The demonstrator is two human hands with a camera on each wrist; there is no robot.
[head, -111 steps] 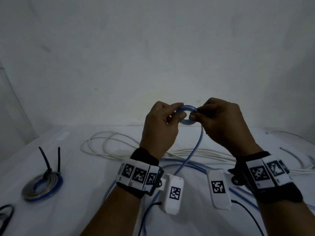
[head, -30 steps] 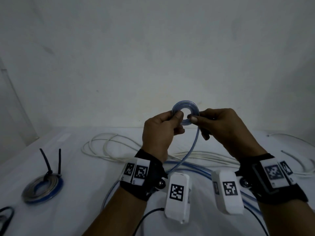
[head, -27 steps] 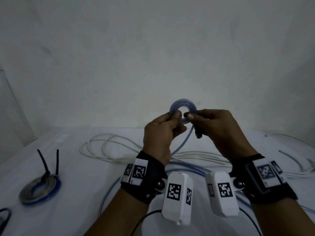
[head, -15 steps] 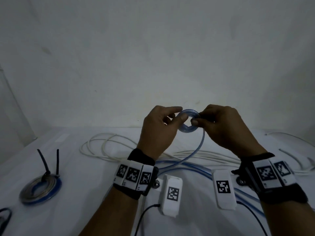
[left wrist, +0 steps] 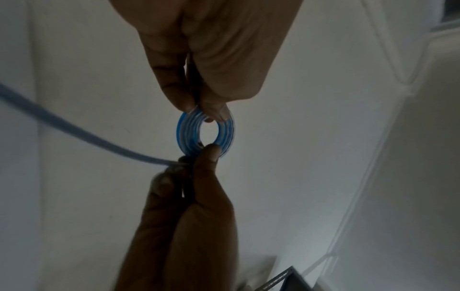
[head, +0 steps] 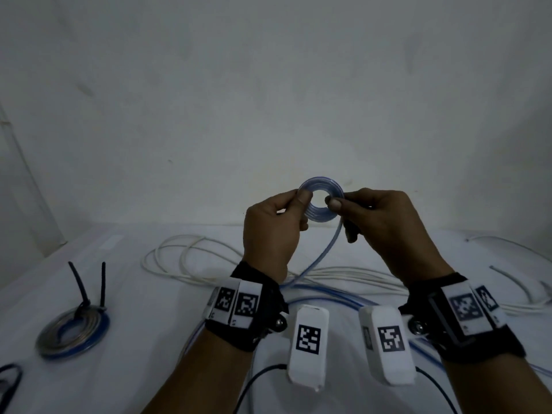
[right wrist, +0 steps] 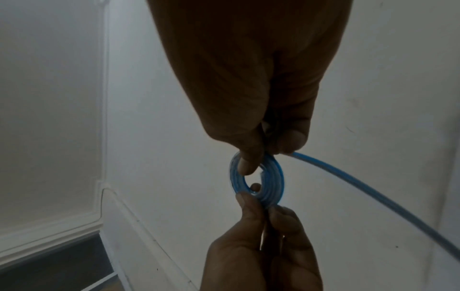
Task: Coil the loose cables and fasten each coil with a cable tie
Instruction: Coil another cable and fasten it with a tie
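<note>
Lighting: dim, cool grey-blue in all three views; no distinct source, no glare. Head view: corners darken, wall (head: 268,100) edge at left bows. Wrist views: hands underexposed, nearly silhouetted against pale walls; trailing blue cable (left wrist: 74,135) motion-blurred. Fine grain throughout; shadows soft, faint on the bench (head: 149,339).

blue-and-clear striped coil (head: 321,201), white loose cable (head: 191,258), black cable ties (head: 86,286), white tabletop (head: 143,324)
</note>
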